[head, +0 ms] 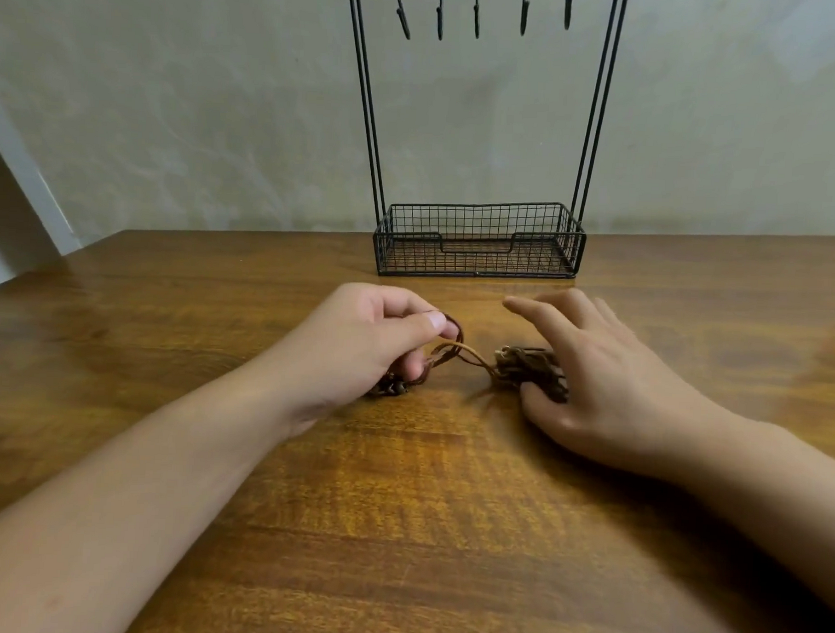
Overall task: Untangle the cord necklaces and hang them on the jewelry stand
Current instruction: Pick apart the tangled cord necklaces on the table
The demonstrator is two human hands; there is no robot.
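The jewelry stand (481,127) beyond my hands has nothing on its hooks (440,23), so I judge I've barely begun. My right hand (599,377), fingers spread, pins the tangled cord necklaces (523,366) to the surface (396,530); my left hand (371,338) pinches a loop just beside it.

Glossy grained wood on the table (397,507) — matt black wire jewelry stand (476,242) — brown leathery cord necklaces (523,368).
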